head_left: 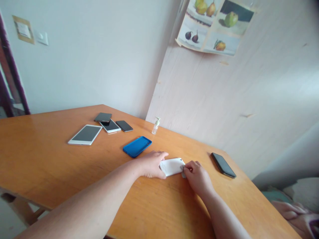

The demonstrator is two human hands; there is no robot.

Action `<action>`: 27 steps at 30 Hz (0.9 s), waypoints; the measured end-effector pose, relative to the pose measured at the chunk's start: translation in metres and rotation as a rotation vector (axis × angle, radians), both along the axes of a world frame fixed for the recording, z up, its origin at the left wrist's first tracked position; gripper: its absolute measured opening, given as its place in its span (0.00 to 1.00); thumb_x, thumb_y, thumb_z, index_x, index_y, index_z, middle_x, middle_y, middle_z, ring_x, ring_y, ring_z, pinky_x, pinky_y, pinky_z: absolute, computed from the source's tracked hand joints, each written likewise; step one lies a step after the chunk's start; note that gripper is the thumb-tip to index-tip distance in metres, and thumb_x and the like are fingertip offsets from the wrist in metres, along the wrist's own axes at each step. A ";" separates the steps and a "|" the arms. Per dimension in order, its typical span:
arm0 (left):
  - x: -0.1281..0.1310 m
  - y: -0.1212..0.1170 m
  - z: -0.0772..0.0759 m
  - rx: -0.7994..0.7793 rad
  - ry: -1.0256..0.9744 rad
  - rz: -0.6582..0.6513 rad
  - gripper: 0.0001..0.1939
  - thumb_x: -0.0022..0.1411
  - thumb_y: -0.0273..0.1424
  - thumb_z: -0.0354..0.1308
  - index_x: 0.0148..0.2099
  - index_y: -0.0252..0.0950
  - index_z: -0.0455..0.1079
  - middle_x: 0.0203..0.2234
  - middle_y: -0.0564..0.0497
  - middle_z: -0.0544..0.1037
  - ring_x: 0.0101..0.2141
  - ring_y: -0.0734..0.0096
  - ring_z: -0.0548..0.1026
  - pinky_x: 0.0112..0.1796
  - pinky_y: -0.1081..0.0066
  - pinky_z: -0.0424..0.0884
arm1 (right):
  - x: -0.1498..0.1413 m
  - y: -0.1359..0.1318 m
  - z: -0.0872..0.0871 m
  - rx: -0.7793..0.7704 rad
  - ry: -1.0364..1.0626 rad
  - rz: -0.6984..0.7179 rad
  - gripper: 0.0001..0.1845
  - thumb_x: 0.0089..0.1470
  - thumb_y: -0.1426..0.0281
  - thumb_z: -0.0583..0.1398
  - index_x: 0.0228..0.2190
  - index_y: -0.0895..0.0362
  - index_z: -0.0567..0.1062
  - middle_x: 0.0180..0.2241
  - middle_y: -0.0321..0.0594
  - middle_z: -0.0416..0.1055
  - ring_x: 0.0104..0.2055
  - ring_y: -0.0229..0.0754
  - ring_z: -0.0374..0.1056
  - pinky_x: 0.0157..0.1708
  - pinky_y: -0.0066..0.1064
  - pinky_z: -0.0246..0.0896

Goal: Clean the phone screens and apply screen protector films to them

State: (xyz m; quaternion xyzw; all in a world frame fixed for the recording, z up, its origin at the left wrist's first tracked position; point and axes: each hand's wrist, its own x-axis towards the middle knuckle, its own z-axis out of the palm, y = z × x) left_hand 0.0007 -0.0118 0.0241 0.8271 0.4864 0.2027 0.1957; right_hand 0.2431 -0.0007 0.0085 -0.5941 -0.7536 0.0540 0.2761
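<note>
A white smartphone (171, 167) lies back up on the wooden table, its camera end toward the right. My left hand (153, 165) grips its left end, thumb on the near edge and fingers on the far one. At the phone's right end, my right hand (198, 176) pinches a small grey cloth (183, 173) against the edge. Just beyond my left hand rests a blue phone case (137, 146), its hollow side up.
On the table (45, 156), a white tablet (86, 134) and several dark-screened phones (124, 125) lie at the back left. A small pump bottle (156, 126) stands near the back edge. Another black phone (223, 165) lies to the right.
</note>
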 end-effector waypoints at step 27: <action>0.001 -0.004 0.006 -0.002 0.014 0.016 0.38 0.43 0.40 0.66 0.58 0.43 0.62 0.52 0.47 0.73 0.52 0.53 0.70 0.48 0.64 0.67 | -0.030 -0.014 0.007 0.051 -0.070 0.210 0.07 0.54 0.73 0.57 0.29 0.53 0.76 0.33 0.38 0.71 0.38 0.41 0.66 0.39 0.30 0.58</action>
